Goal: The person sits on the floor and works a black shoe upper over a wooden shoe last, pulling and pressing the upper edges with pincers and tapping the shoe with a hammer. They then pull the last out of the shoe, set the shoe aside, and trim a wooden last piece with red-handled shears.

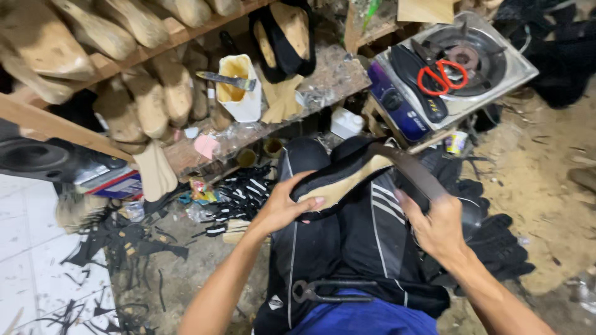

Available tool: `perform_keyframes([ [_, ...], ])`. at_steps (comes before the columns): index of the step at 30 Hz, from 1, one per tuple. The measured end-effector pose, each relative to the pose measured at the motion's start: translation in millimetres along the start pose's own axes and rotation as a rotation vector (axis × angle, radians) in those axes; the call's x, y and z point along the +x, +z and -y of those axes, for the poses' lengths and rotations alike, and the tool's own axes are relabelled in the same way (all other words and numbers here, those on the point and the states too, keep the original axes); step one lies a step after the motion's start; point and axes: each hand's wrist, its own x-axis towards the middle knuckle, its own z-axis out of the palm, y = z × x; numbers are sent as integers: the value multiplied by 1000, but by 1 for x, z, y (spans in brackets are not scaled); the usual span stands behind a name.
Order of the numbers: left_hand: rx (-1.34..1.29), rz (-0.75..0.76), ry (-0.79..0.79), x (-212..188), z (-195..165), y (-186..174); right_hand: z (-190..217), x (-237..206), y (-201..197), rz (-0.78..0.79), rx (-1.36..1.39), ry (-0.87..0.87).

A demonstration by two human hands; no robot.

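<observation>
My left hand [287,205] grips a black shoe upper stretched over a pale wooden last [344,180], sole side up, resting on my knee. My right hand [437,226] is shut on the handle of a dark tool [410,167] whose blurred head reaches over the shoe's far end. My legs in black track trousers [366,248] lie under both hands. Black pincers [329,290] rest on my lap near the blue shirt.
A wooden shelf [186,31] carries several wooden lasts. A white glue container with a brush [239,87] stands on the workbench. A portable gas stove [459,68] with red-handled scissors [442,75] sits at upper right. Black scraps litter the floor [124,242].
</observation>
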Motion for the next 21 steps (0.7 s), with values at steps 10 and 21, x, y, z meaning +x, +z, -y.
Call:
perform_keyframes([
  [10,86,-41,158,2,9,2,-6,-13,28,45,-35,229],
  [21,66,-42,104,3,16,5,-13,-32,46,93,351,27],
])
